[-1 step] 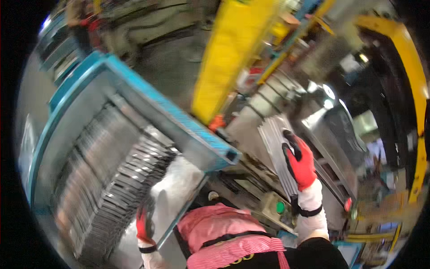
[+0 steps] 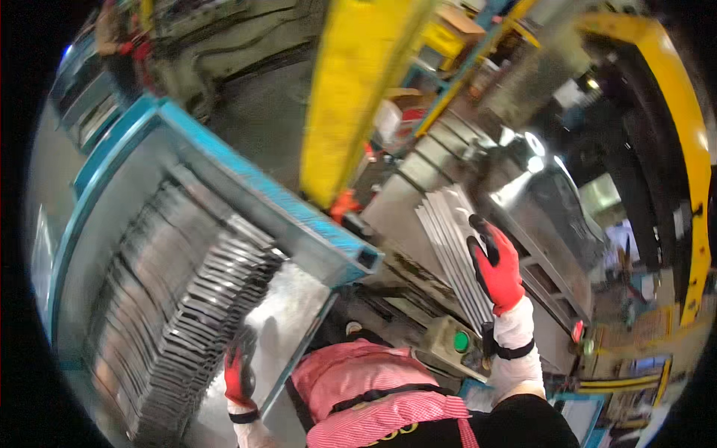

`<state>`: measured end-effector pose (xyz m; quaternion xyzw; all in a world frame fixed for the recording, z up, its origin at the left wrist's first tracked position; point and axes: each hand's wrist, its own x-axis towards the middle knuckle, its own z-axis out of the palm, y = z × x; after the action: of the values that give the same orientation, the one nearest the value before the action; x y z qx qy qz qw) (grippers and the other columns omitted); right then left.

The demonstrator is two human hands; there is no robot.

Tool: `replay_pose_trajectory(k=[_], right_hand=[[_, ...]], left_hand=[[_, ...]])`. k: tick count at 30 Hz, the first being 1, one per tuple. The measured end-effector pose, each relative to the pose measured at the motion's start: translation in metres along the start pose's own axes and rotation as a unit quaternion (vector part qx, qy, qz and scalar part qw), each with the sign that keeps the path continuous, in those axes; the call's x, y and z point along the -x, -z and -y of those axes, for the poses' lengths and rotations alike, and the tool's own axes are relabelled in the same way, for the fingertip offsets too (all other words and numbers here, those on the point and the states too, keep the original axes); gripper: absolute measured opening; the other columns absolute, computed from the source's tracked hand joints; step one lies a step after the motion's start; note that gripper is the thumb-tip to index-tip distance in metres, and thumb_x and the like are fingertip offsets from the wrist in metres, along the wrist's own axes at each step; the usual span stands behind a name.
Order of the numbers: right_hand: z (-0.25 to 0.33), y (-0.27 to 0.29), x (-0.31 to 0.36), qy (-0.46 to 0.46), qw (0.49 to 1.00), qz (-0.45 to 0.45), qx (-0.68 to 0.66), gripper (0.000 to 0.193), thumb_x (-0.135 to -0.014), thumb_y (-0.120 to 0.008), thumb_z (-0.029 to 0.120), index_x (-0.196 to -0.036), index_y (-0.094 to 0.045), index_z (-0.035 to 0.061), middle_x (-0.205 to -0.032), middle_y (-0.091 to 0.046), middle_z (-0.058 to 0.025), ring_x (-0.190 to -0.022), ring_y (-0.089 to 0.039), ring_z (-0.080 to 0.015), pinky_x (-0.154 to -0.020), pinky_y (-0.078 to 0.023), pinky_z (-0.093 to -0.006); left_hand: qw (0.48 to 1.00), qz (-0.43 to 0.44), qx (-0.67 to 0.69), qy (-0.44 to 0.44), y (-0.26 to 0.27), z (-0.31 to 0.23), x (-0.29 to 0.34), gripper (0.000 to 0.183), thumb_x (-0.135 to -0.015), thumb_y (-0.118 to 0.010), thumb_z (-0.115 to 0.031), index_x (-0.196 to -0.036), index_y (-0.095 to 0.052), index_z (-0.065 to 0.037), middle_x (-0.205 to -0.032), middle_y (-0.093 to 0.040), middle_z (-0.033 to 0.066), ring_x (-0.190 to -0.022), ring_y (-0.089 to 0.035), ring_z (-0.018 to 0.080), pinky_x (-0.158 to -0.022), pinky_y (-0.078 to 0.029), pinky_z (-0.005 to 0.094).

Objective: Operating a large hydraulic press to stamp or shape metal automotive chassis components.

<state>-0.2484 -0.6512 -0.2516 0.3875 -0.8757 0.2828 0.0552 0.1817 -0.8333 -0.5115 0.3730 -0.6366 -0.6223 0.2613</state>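
My right hand (image 2: 499, 265), in a red glove with black fingertips, is over a fanned stack of long pale metal strips (image 2: 449, 250). Thumb and fingers are spread, with a gap between them, and the fingertips meet or hover over the strips' right side. On the left, my left hand (image 2: 240, 373), gloved alike, has its fingers stretched out beside a long row of packed thin metal pieces (image 2: 202, 306). Whether it touches them is hard to tell. These pieces lie in a large blue-framed metal bin (image 2: 261, 196).
A yellow post (image 2: 358, 97) rises beyond the bin. Below the strips sits a control box with a green button (image 2: 461, 342). A dark machine with a curved yellow frame (image 2: 691, 149) stands at right. Another person (image 2: 123, 48) is at the far left.
The whole view has shifted a little, so bin, post and strips sit slightly farther left in the picture. Both hands keep nearly the same places and poses.
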Motion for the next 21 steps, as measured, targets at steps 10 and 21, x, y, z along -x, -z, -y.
replay_pose_trajectory(k=[10,21], right_hand=[[-0.199,0.070,0.079,-0.214,0.969,0.115,0.038,0.060,-0.082,-0.058,0.033,-0.129,-0.039,0.0005,-0.127,-0.044,-0.0205,-0.119,-0.040,-0.0336,-0.100,-0.031,-0.0369],[-0.252,0.043,0.069,-0.238,0.916,0.277,-0.168,0.035,-0.085,-0.055,0.032,-0.107,-0.048,0.0045,-0.089,-0.041,-0.0075,-0.080,-0.039,-0.0182,-0.069,-0.030,-0.0300]], left_hand=[[0.911,0.308,0.080,0.263,-0.216,-0.126,-0.067,0.040,-0.091,-0.048,-0.020,-0.127,-0.045,-0.003,-0.126,-0.049,0.0080,-0.116,-0.045,0.0157,-0.100,-0.033,0.0298],[0.868,0.407,0.206,0.198,-0.439,-0.059,-0.022,0.067,-0.079,-0.060,-0.028,-0.135,-0.030,-0.005,-0.140,-0.031,0.0112,-0.128,-0.030,0.0224,-0.105,-0.026,0.0371]])
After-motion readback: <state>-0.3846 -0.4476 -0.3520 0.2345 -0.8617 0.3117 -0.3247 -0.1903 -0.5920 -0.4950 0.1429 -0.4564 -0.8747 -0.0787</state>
